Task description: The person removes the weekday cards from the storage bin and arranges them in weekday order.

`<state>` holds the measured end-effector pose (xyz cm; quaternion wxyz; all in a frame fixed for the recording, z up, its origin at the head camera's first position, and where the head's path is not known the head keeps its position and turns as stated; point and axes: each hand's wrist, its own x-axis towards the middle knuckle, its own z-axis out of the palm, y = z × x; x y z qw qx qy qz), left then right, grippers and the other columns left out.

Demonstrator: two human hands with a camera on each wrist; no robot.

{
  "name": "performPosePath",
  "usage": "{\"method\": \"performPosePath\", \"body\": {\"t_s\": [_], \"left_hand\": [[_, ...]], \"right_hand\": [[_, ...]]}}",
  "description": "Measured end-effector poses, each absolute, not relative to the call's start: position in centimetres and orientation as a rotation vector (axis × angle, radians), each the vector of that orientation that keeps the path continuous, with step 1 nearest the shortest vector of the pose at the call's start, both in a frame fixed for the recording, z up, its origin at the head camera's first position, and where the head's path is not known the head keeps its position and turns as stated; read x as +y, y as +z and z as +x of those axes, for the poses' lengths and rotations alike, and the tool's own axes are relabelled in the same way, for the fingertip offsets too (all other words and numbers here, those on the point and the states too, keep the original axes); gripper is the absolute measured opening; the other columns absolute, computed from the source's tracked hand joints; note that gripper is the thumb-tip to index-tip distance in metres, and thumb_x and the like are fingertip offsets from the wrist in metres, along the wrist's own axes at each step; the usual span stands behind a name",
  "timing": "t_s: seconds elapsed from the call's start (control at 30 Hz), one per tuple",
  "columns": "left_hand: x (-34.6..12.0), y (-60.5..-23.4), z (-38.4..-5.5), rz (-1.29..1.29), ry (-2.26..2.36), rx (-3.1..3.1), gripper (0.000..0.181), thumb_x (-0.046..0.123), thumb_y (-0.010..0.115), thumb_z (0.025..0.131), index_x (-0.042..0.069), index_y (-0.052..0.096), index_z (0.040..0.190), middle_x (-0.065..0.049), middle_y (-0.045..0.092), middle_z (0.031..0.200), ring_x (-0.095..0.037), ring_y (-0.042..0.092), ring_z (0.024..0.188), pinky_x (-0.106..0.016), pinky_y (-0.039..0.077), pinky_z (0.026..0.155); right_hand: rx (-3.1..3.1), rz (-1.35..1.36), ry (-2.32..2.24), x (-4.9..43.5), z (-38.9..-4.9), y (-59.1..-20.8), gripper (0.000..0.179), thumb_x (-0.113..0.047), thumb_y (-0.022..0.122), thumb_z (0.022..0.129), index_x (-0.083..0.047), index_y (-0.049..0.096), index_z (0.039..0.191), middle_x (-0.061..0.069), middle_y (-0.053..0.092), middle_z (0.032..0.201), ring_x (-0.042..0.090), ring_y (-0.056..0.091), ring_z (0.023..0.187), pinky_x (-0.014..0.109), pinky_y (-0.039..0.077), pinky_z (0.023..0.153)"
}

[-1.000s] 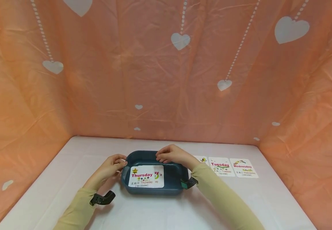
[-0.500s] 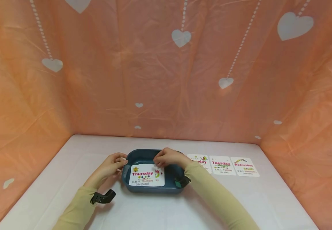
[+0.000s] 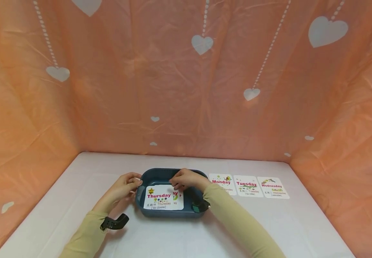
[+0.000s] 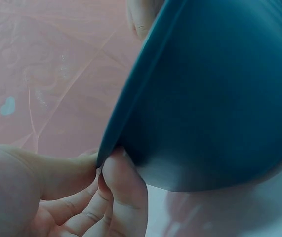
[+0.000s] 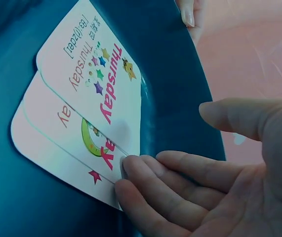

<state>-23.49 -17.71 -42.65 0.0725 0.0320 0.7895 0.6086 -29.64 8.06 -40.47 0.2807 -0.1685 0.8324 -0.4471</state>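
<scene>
A dark blue plastic basin [image 3: 173, 215] stands on the table with a few white cards in it. The Thursday card [image 3: 156, 201] lies on top, partly covering other cards whose words end in "ay" [image 5: 76, 121]. My left hand [image 3: 121, 188] pinches the basin's left rim between thumb and finger, seen closely in the left wrist view. Inside the basin, at the cards' far right edge, is my right hand [image 3: 189, 179]. In the right wrist view its fingertips [image 5: 131, 195] touch the card edges, while the thumb stands apart, holding nothing.
Right of the basin, the Monday card [image 3: 222, 182], Tuesday card [image 3: 248, 187] and Wednesday card [image 3: 273, 188] lie in a row on the white tabletop [image 3: 166, 240]. An orange curtain with white hearts [image 3: 173, 89] encloses the back and sides.
My right hand has moved left and down from the basin's far rim to the cards, and the Monday card has come into fuller view. My left hand stays on the rim.
</scene>
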Motion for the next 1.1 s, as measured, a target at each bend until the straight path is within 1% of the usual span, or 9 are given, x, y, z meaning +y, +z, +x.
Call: {"method": "performPosePath", "body": {"t_s": [0.23, 0.5, 0.8, 0.93, 1.1], "left_hand": [[-17.64, -42.59, -23.29, 0.087, 1.826, 2.375, 0.033, 0.010, 0.056, 0.097, -0.008, 0.047, 0.124, -0.014, 0.060, 0.087, -0.018, 0.055, 0.066, -0.026, 0.038, 0.044], [-17.68, -42.55, -23.29, 0.103, 1.842, 2.353, 0.034, 0.010, 0.055, 0.097, -0.008, 0.046, 0.124, -0.012, 0.060, 0.086, -0.016, 0.054, 0.064, -0.025, 0.035, 0.043], [-17.65, -42.52, -23.29, 0.092, 1.838, 2.362, 0.033, 0.010, 0.056, 0.097, -0.008, 0.047, 0.123, -0.012, 0.060, 0.087, -0.016, 0.055, 0.065, -0.025, 0.037, 0.044], [-17.65, -42.46, -23.26, 0.088, 1.831, 2.363, 0.034, 0.011, 0.056, 0.097, -0.008, 0.046, 0.124, -0.012, 0.059, 0.086, -0.017, 0.055, 0.066, -0.025, 0.037, 0.044], [-17.67, -42.54, -23.39, 0.086, 1.836, 2.360, 0.033, 0.010, 0.056, 0.097, -0.007, 0.047, 0.123, -0.013, 0.059, 0.087, -0.016, 0.055, 0.065, -0.025, 0.036, 0.044]], "right_hand": [[2.237, -0.421, -1.190, 7.74, -29.45, -40.39, 0.032, -0.020, 0.060, 0.093, 0.006, 0.066, 0.110, 0.014, 0.069, 0.099, 0.026, 0.067, 0.094, 0.034, 0.054, 0.073], [2.215, -0.388, -1.214, 7.52, -29.42, -40.62, 0.032, -0.020, 0.060, 0.093, 0.006, 0.065, 0.110, 0.013, 0.068, 0.096, 0.026, 0.067, 0.092, 0.035, 0.054, 0.074], [2.153, -0.314, -1.312, 7.68, -29.45, -40.78, 0.031, -0.019, 0.060, 0.092, 0.010, 0.065, 0.104, 0.017, 0.068, 0.094, 0.023, 0.067, 0.086, 0.035, 0.054, 0.074], [2.142, -0.295, -1.335, 7.67, -29.35, -40.62, 0.031, -0.019, 0.060, 0.091, 0.010, 0.066, 0.102, 0.019, 0.068, 0.094, 0.024, 0.068, 0.086, 0.036, 0.054, 0.074], [2.107, -0.250, -1.371, 7.65, -29.24, -40.54, 0.033, -0.019, 0.060, 0.090, 0.010, 0.064, 0.105, 0.021, 0.068, 0.097, 0.026, 0.068, 0.087, 0.038, 0.054, 0.075]]}}
